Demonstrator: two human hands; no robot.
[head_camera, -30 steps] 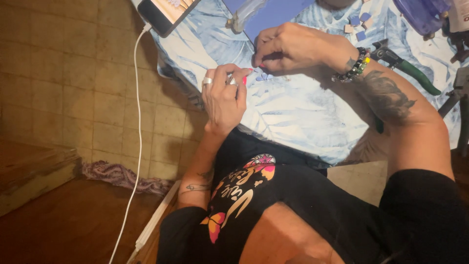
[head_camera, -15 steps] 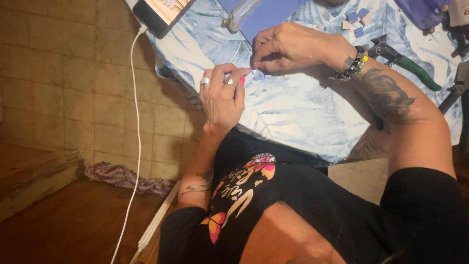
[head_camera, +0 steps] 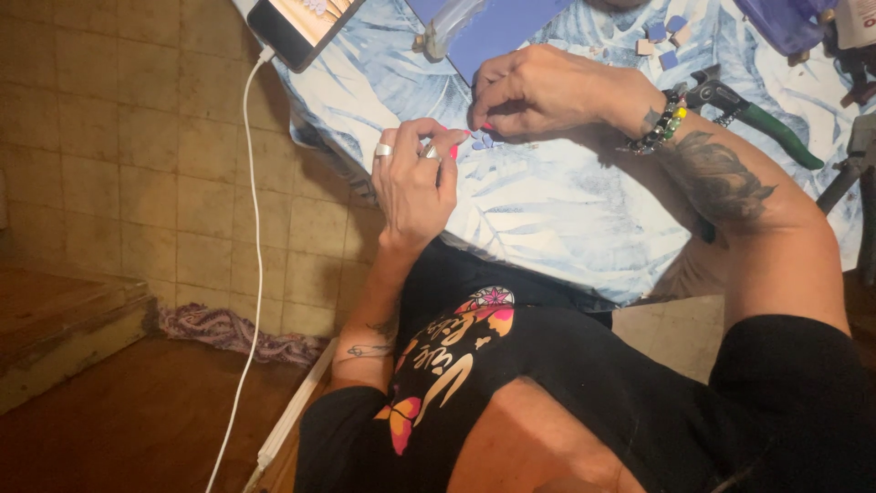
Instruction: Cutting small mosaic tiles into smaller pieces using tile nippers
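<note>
My right hand (head_camera: 547,91), with a beaded bracelet at the wrist, presses its fingertips down on a small blue tile piece (head_camera: 482,141) lying on the pale blue leaf-patterned tablecloth (head_camera: 566,219). My left hand (head_camera: 415,183), wearing a silver ring, rests at the table's edge just left of that piece. Its thumb and fingers are curled together, and I cannot make out anything in them. A blue board (head_camera: 502,23) lies just beyond the right hand.
A phone (head_camera: 297,27) on a white cable (head_camera: 251,228) lies at the table's corner. Green-handled nippers (head_camera: 762,114) sit by my right forearm, with loose tile bits (head_camera: 662,36) behind. A tiled floor, wooden step (head_camera: 64,319) and purple rug (head_camera: 228,329) lie to the left.
My right hand has come down slightly so that its fingertips meet the cloth on the blue piece. The left hand has stayed close beside it.
</note>
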